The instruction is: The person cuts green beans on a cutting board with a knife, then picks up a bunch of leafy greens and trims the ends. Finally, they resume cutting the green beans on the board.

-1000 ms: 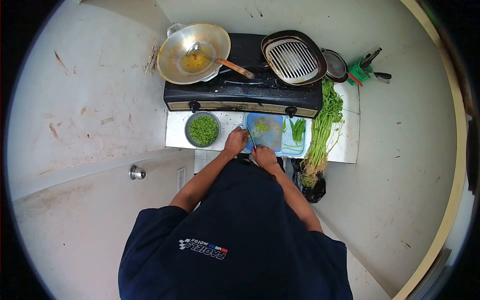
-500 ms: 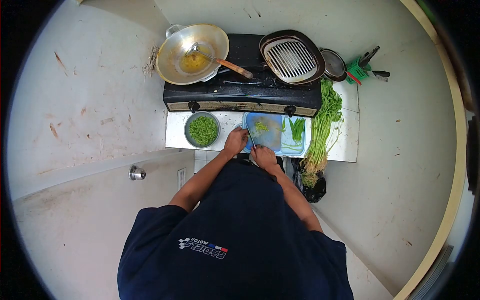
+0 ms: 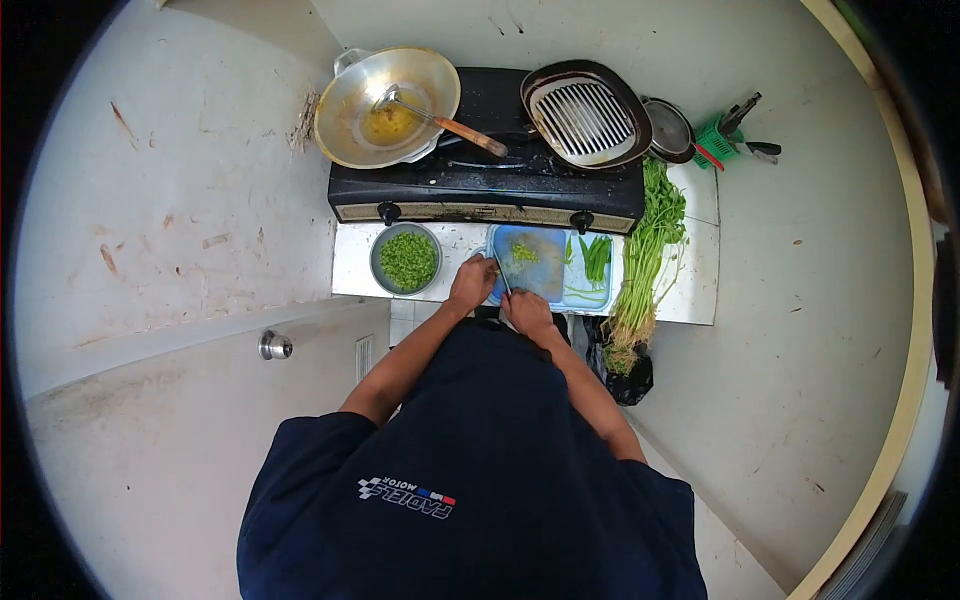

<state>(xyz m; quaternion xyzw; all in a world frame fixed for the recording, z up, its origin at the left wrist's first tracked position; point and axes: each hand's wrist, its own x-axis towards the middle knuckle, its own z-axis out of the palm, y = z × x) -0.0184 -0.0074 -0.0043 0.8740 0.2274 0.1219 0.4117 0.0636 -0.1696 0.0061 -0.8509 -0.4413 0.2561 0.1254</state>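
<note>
My right hand [image 3: 527, 312] is closed around a knife, whose thin blade [image 3: 502, 271] slants up and left over the left part of a blue cutting board [image 3: 545, 280]. At the board's left edge, beside the blade, my left hand [image 3: 473, 284] has its fingers curled together; whatever they pinch is too small to make out. Chopped green bits [image 3: 523, 252] lie on the board just right of the blade. Long green beans [image 3: 597, 260] rest in the light-blue tray's right part. Left of my hands stands a grey bowl [image 3: 434, 276] full of chopped greens [image 3: 407, 260].
Behind the board is a black stove [image 3: 480, 190] carrying a wok [image 3: 335, 130] with a wooden-handled ladle [image 3: 465, 132] and a grill pan [image 3: 640, 120]. Leafy greens with roots [image 3: 645, 250] hang over the counter's front edge. A green basket [image 3: 717, 140] holds utensils at the back right.
The view has shifted very slightly. Both hands and the knife keep nearly the same place at the board.
</note>
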